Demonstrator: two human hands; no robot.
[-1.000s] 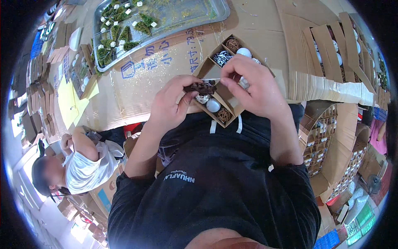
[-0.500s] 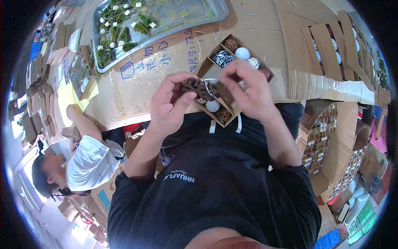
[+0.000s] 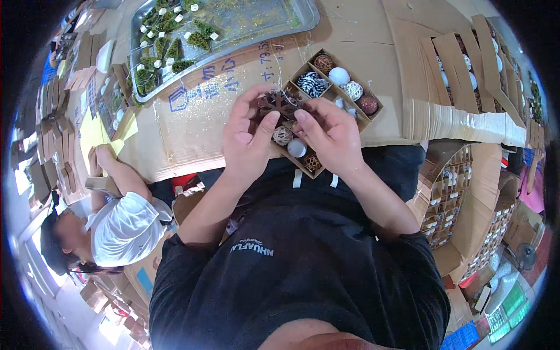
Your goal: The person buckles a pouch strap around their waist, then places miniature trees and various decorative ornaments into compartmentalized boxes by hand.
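Observation:
Both hands hold a dark brown snowflake-shaped ornament (image 3: 281,106) over a divided cardboard box (image 3: 376,116). My left hand (image 3: 248,137) grips its left side, thumb in front. The thumb and fingers of my right hand (image 3: 335,134) pinch its right side. A thin pale string shows at its top. Around the hands, box compartments hold a white-tipped pine cone (image 3: 313,84), a white ball (image 3: 339,76), a white wicker ball (image 3: 353,90), a maroon ball (image 3: 367,105) and a brown wicker ball (image 3: 324,61). Another white ball (image 3: 296,147) sits nearest me. My hands hide the box's middle.
A metal tray (image 3: 309,18) with green mossy triangles on it stands at the far left of the cardboard-covered table. Filled boxes (image 3: 466,70) stand at right, with a large carton (image 3: 481,192) of divided trays below. At left, a co-worker (image 3: 125,230) handles yellow paper (image 3: 96,134).
My right hand has come down and left from above the box onto the ornament. The ornament now faces me flat, its snowflake shape showing, with both thumbs on it.

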